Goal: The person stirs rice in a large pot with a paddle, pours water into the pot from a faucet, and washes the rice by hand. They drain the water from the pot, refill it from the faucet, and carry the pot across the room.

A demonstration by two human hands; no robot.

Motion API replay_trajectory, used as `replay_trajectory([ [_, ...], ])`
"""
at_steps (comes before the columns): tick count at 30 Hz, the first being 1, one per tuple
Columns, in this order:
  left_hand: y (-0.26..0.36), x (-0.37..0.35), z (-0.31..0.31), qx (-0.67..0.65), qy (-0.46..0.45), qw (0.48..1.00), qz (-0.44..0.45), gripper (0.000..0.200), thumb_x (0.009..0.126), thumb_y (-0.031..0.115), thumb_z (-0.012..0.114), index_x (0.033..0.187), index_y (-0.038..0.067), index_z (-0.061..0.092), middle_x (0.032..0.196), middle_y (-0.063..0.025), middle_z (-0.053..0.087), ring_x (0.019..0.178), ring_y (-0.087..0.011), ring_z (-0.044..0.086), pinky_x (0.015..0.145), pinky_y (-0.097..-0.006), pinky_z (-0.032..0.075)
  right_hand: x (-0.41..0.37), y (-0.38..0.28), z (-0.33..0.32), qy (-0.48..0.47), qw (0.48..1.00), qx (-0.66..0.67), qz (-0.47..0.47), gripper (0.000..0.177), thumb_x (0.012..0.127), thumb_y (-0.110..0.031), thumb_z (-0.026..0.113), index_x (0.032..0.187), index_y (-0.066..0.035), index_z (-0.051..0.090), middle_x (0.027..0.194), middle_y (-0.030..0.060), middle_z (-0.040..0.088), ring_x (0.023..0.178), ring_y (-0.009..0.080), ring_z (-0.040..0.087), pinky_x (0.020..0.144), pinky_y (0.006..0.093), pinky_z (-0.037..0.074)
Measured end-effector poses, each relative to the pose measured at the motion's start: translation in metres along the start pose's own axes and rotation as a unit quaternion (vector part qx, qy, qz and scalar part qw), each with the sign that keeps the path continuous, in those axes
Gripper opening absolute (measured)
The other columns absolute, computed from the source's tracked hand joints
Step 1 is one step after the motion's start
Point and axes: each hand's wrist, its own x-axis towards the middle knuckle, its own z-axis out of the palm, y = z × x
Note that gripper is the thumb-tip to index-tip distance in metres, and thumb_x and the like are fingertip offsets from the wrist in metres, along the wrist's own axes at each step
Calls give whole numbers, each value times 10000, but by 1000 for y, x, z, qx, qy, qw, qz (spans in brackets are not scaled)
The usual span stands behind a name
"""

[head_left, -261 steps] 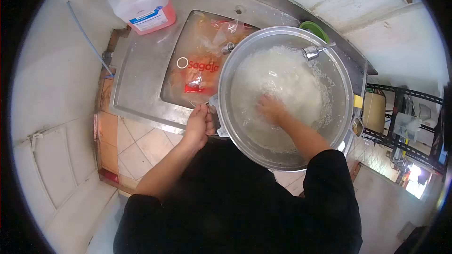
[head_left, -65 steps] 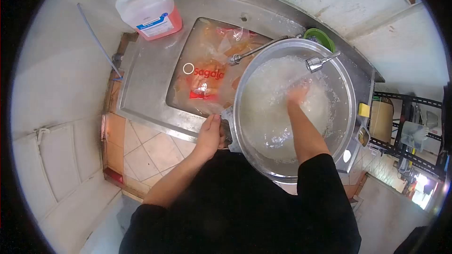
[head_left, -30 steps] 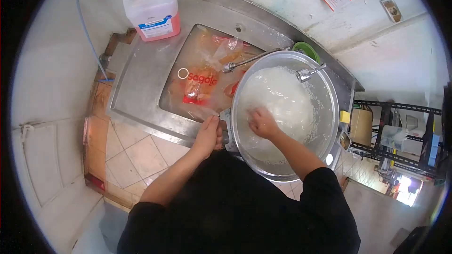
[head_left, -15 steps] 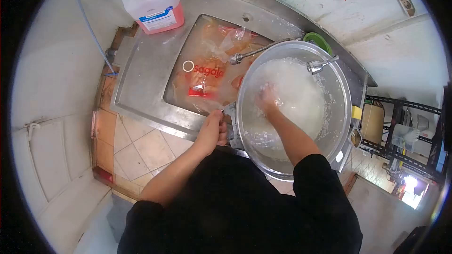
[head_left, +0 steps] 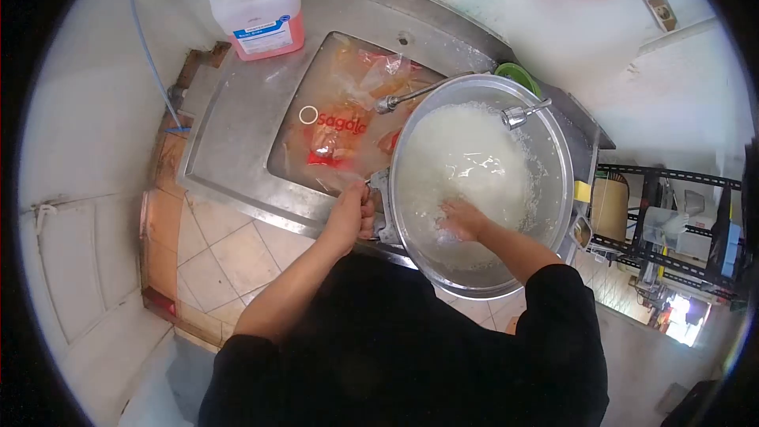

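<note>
A large round metal pot (head_left: 560, 142) holds white rice (head_left: 443, 130) under cloudy water. My left hand (head_left: 353, 213) is closed around the pot's side handle (head_left: 381, 209). Inside the pot, near its front left, my right hand (head_left: 464, 220) dips into the rice and water. Its fingers look spread, with the tips hidden under the surface. A metal faucet spout (head_left: 514, 117) reaches over the pot's right side.
Left of the pot, a sink basin (head_left: 278, 160) holds water and plastic packages (head_left: 336, 130). A jug of pink liquid (head_left: 257, 12) stands on the metal counter (head_left: 229, 122). Behind the pot is a green bowl (head_left: 518, 75); a yellow sponge (head_left: 582, 191) is at its right.
My right hand has moved toward the near side of the pot and shows more above the water. My left hand keeps its hold on the handle. The view has shifted slightly.
</note>
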Motion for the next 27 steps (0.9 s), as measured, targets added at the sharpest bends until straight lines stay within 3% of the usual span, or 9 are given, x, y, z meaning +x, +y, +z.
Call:
replay_trajectory([
  [3,-6,6,-7,0,-7,1000,7,297,985,414,384,779,201,367,589,53,309,422,-77,241,383,-258,206,6,8,11,-207,971,48,108,257,753,-257,676,951,-97,707,1018,170,666,1012,337,628,930,448,476],
  [6,-3,5,-4,-14,-1,1000,-16,307,982,426,403,769,206,375,575,63,262,420,-79,191,385,-257,168,-5,3,-1,-158,974,23,159,191,786,-167,591,924,-80,691,897,201,676,917,353,661,806,467,532],
  [11,-1,5,-3,-11,-15,1000,-4,276,957,393,410,756,208,366,574,62,273,421,-76,217,383,-260,186,-15,1,-20,138,930,179,289,178,836,-196,575,883,-57,674,899,209,675,875,362,662,718,467,536],
  [15,-1,7,-8,5,-42,999,-7,247,934,363,415,747,215,350,582,62,288,425,-74,238,386,-264,203,-9,10,-52,140,888,164,405,220,874,-242,572,964,-74,682,877,236,667,839,367,661,751,463,527],
  [18,-3,8,-10,17,-42,999,5,247,933,359,415,744,216,342,578,59,285,424,-75,235,386,-267,203,-9,0,-97,140,827,239,490,342,866,-344,620,1090,-90,668,1022,270,644,972,389,627,841,461,496],
  [21,0,5,-5,7,-33,999,-5,248,932,355,413,743,214,338,574,61,282,421,-75,226,386,-270,199,-17,28,-64,157,880,204,400,545,823,-455,674,1255,-129,608,1297,297,510,1246,421,465,997,469,422],
  [24,1,4,-4,13,-27,1000,-5,248,937,348,409,744,210,337,573,57,284,417,-78,218,386,-266,197,-24,39,-16,236,814,198,492,686,738,-510,735,1303,-151,584,1472,271,327,1399,438,231,1112,517,284],
  [26,-4,10,-12,10,-32,999,-6,260,948,371,406,755,206,353,572,54,279,416,-82,213,386,-268,195,-28,40,-8,131,796,210,553,729,812,-555,625,1428,-204,455,1549,202,233,1442,397,156,1147,556,199],
  [27,-6,13,-15,8,-42,999,-7,275,960,394,403,765,203,370,571,52,274,414,-87,209,385,-270,193,-31,47,-8,-167,892,9,421,689,884,-582,477,1476,-247,376,1594,106,177,1456,377,133,1153,552,181],
])
